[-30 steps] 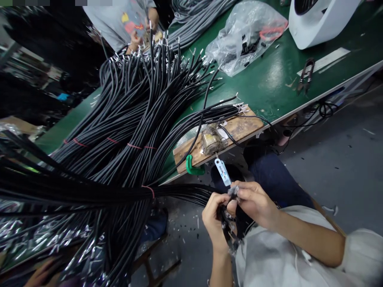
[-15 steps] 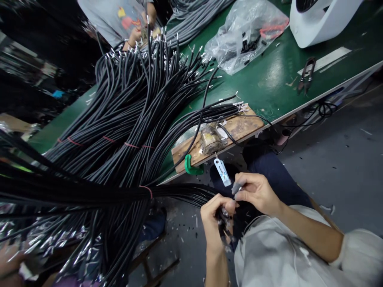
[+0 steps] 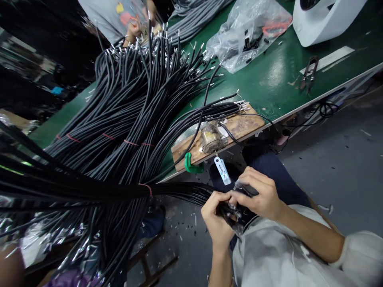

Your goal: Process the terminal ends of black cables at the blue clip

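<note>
My left hand (image 3: 217, 215) is closed around the end of a bundle of black cables (image 3: 185, 193), over my lap. Stripped, silvery ends stick out past its fingers. Close against it, my right hand (image 3: 260, 195) is curled with thumb and fingers bent at the bundle's ends. A dark cable end (image 3: 250, 190) shows between its fingers, its tip partly hidden. A thin red band (image 3: 146, 189) ties the bundle farther left, where it crosses the table edge.
Large heaps of tied black cables (image 3: 119, 107) cover the green table (image 3: 269, 87). A wooden board (image 3: 251, 121) with a green clamp (image 3: 191, 164) sits at the edge. Farther right are a plastic bag (image 3: 236, 36), snips (image 3: 308, 73) and a white appliance (image 3: 323, 24). A co-worker's hand (image 3: 133, 30) works opposite.
My right hand's fingers have curled further in around the cable end, and my left hand has turned so the cable ends point more to the right. The view has shifted slightly.
</note>
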A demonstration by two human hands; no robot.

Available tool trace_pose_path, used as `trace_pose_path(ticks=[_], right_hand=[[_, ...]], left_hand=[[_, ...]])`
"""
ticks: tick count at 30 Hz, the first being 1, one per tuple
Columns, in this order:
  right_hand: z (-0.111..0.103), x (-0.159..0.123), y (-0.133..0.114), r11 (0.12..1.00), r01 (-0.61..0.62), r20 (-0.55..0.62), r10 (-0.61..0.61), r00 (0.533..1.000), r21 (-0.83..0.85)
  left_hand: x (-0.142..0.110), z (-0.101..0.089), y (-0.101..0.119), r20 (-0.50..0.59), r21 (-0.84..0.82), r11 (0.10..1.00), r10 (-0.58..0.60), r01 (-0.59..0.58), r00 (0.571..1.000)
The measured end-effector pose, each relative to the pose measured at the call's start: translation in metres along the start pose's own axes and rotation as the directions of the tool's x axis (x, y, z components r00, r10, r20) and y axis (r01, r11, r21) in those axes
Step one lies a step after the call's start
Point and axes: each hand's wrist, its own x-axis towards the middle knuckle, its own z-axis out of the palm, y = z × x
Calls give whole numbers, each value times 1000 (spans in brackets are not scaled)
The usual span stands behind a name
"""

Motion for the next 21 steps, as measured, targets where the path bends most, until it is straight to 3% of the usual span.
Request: trace_pose_path(ticks=[5, 8, 10, 13, 15, 16, 18, 19, 21], right_hand=[[0, -3, 6, 998, 46, -23, -45, 999, 36], [-3, -4, 10, 987, -123, 20, 121, 992, 103], [-4, -3, 9, 953, -254, 107, 239, 965, 163], [-5, 2, 4, 960, -188, 176, 153, 972, 205], [-4, 3, 3, 961, -124, 182, 79, 980, 249], [-3, 3, 3, 936, -153, 205, 90, 975, 316], [-1, 2, 5, 773, -355, 347, 186, 919, 525], [0, 1, 7, 624, -495, 457, 237, 857, 605], [2, 1, 11, 309, -728, 666, 294, 686, 613]], left_hand=[[1, 0, 1, 26, 17, 999, -31, 31, 999], [2, 0, 3, 24, 2, 999, -39, 39, 999], [2, 1, 5, -3, -22, 998, -51, 51, 999], [3, -1, 7, 19, -5, 997, -75, 75, 997], [7, -6, 8, 111, 17, 997, -81, 80, 990], [9, -9, 9, 170, 6, 998, -65, 65, 983], [15, -14, 9, 276, -64, 998, 10, 8, 961], [18, -16, 8, 298, -110, 994, 56, -24, 953], [21, -17, 6, 291, -178, 982, 115, -65, 950]])
